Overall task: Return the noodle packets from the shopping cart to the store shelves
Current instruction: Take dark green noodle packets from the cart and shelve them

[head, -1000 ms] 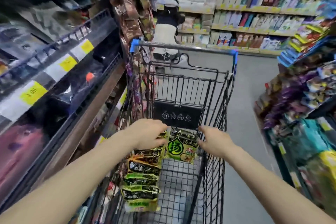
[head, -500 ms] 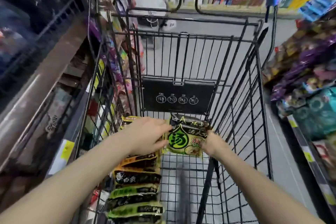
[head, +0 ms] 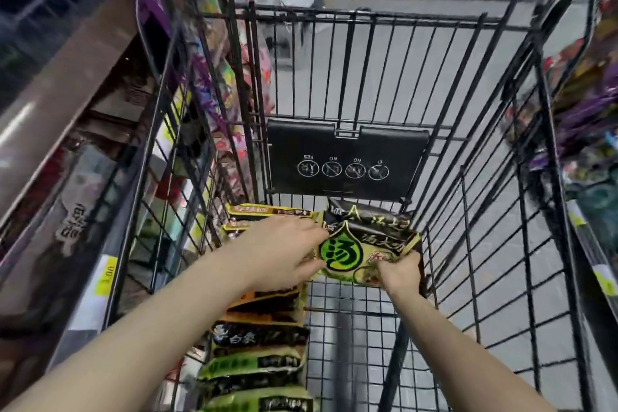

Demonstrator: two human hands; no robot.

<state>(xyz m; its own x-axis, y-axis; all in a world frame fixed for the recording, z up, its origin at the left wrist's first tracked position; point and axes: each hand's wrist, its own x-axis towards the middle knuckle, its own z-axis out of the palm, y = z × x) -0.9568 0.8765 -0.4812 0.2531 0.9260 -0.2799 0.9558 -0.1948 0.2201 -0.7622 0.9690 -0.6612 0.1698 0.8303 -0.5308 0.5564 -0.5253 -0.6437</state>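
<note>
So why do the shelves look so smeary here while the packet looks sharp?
Head view: motion blur smears the shelves at both edges; the wide lens bows the cart bars; the green-logo packet, held by the left hand and right hand, stays fairly crisp.

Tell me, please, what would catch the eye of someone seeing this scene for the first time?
Most striking is the green-and-black noodle packet held up between both hands, left hand and right hand, inside the black wire shopping cart. Below the left arm, a row of noodle packets lines the cart's left side. Crowded store shelves blur past on either side.
</note>
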